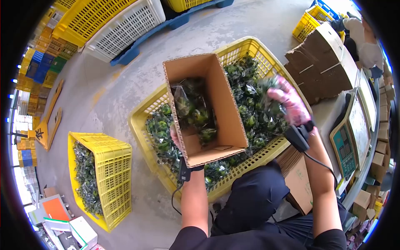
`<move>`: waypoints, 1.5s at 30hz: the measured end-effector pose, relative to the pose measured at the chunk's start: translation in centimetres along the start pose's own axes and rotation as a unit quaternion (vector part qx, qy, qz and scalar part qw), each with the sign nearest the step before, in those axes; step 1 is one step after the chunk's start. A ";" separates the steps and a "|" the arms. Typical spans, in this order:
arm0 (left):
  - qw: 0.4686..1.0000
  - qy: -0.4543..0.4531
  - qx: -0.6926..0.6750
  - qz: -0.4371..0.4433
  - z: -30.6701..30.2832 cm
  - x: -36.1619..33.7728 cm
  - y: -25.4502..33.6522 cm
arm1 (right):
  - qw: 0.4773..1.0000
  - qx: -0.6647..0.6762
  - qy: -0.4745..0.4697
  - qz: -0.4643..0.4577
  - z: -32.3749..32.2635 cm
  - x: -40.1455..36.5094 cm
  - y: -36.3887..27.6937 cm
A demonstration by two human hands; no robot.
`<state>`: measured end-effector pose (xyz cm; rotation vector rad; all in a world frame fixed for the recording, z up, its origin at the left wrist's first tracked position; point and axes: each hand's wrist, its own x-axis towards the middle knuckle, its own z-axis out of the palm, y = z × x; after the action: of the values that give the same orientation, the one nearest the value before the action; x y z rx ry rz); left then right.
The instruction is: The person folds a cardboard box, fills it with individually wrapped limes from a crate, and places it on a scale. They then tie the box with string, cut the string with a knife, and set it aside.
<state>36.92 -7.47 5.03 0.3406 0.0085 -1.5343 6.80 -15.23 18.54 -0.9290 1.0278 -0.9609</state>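
Note:
An open cardboard box (227, 104) is tilted over a large yellow crate (139, 118). My left hand (175, 137) grips the box at its left side, its fingers mostly hidden by the cardboard. Inside the box lie several clear-wrapped packets of green produce (193, 108). Many similar green packets (250, 118) fill the crate. Over the crate's right part, my right hand (290, 102), in a pink patterned glove, is closed around a green packet (268, 89) blurred by motion. The exact kind of produce cannot be made out.
A smaller yellow crate (112, 179) with dark green packets stands at left. To the right are a digital scale (348, 146) and a torn cardboard carton (321, 62). Stacked crates (125, 29) rest on a blue pallet (127, 55). Another person (364, 43) is at upper right.

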 end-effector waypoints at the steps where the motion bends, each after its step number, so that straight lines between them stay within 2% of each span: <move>1: 1.000 0.001 0.008 0.003 0.0 0.0 -0.2 | 0.999 0.005 0.018 -0.039 2.1 -0.9 -2.8; 3: 1.000 0.005 0.028 0.010 0.2 -0.1 -0.4 | 0.952 -0.216 0.075 -0.206 6.2 -2.7 -6.7; 4: 0.999 0.006 0.033 0.014 0.2 -0.1 -0.5 | 0.853 -0.411 0.090 -0.307 8.1 -3.4 -8.0; 5: 0.999 0.007 0.035 0.018 0.3 -0.1 -0.5 | 0.706 -0.585 0.097 -0.388 9.8 -3.9 -8.6; 7: 0.999 0.001 0.037 0.037 -0.1 0.0 -0.1 | 0.790 -0.518 -0.036 -0.325 12.6 -5.2 -7.6; 8: 0.997 -0.011 0.042 0.057 -0.5 0.1 0.4 | 0.845 -0.426 -0.123 -0.299 12.6 -5.2 -8.0; 9: 0.993 -0.038 0.053 0.098 -1.3 0.2 0.5 | 0.886 -0.329 -0.172 -0.277 12.0 -4.9 -9.0; 10: 0.986 -0.065 0.062 0.140 -2.2 0.2 0.6 | 0.927 -0.235 -0.167 -0.239 11.1 -4.6 -9.8; 12: 0.994 -0.073 -0.078 -0.001 0.8 -0.1 1.9 | 0.977 -0.118 -0.077 -0.157 8.5 -2.2 -9.8; 13: 0.992 -0.084 -0.092 -0.006 0.7 0.0 1.9 | 0.970 -0.153 -0.064 -0.180 6.0 1.1 -7.1; 14: 0.990 -0.094 -0.106 -0.011 0.5 0.2 1.8 | 0.945 -0.263 -0.054 -0.185 3.6 4.5 -3.0; 15: 0.981 -0.107 -0.119 -0.111 2.3 0.6 1.3 | 0.826 -0.533 -0.029 -0.184 0.3 8.0 2.3; 16: 0.962 -0.119 -0.131 -0.209 3.2 1.0 0.6 | 0.790 -0.602 -0.078 -0.084 -0.3 8.3 5.4; 17: 0.964 -0.103 -0.128 -0.208 3.4 0.5 0.3 | 0.767 -0.632 -0.104 -0.032 -1.1 9.0 11.2; 19: 0.972 -0.078 -0.133 -0.177 2.3 0.0 -0.2 | 0.742 -0.655 -0.096 0.106 2.8 5.9 15.7; 21: 0.976 -0.062 -0.133 -0.158 1.5 -0.3 -0.2 | 0.702 -0.681 -0.080 0.191 7.2 4.5 13.7; 25: 0.983 -0.045 -0.116 -0.135 1.7 -0.1 -0.3 | 0.688 -0.684 -0.189 0.151 7.8 3.7 12.2; 27: 0.985 -0.038 -0.107 -0.128 2.0 -0.2 -0.7 | 0.685 -0.682 -0.149 0.206 4.7 6.1 15.4; 29: 0.989 -0.034 -0.097 -0.108 1.7 -0.7 -0.8 | 0.716 -0.659 -0.144 0.180 2.8 7.1 17.5; 31: 0.993 -0.020 -0.089 -0.077 1.0 -1.3 -0.5 | 0.742 -0.629 -0.197 0.117 0.5 7.3 17.9; 32: 0.995 -0.011 -0.087 -0.057 0.6 -1.4 -0.4 | 0.809 -0.547 -0.160 0.140 0.4 6.0 15.1; 33: 0.996 0.002 -0.086 -0.033 0.0 -1.4 -0.2 | 0.877 -0.451 -0.135 0.090 -0.2 5.1 14.0; 34: 0.996 0.019 -0.088 -0.012 -0.5 -1.3 -0.3 | 0.928 -0.339 -0.126 0.088 -1.3 5.2 13.6; 35: 0.996 0.034 -0.086 0.013 -0.9 -0.9 -0.3 | 0.978 -0.135 -0.102 0.123 0.4 2.9 8.4; 36: 0.995 0.045 -0.085 0.036 -1.2 -0.7 -0.3 | 0.986 0.012 -0.133 0.099 1.9 0.7 2.7; 37: 0.994 0.036 -0.089 0.049 -1.4 -0.5 -0.3 | 0.996 -0.003 -0.059 0.061 2.9 -0.9 -0.8; 38: 0.993 0.015 -0.097 0.057 -1.5 -0.4 -0.5 | 0.999 0.042 -0.019 0.009 4.0 -2.5 -3.9; 39: 0.991 -0.043 -0.117 0.054 -0.8 -0.4 -0.5 | 0.985 0.148 -0.069 -0.048 4.5 -3.6 -6.0; 41: 0.975 -0.158 -0.151 0.042 0.4 -0.3 -0.7 | 0.958 0.237 -0.155 -0.031 6.5 -6.1 -9.9; 42: 0.976 -0.170 -0.135 -0.007 0.7 -0.3 -0.4 | 0.983 0.061 -0.160 -0.071 6.7 -6.3 -9.8; 43: 0.974 -0.182 -0.120 -0.055 0.7 -0.3 -0.5 | 0.986 0.018 -0.145 -0.077 7.6 -6.4 -9.2; 44: 0.981 -0.152 -0.103 -0.058 0.5 0.0 -0.9 | 0.988 -0.025 -0.129 -0.083 8.6 -6.5 -8.5; 45: 0.980 -0.151 -0.107 -0.073 2.1 -0.5 -1.3 | 0.908 -0.316 -0.038 -0.272 7.9 -5.7 -6.0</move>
<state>35.13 -7.42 6.90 -0.0678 -0.0398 -1.7000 11.91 -10.41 27.59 -1.8515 1.0509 -1.0453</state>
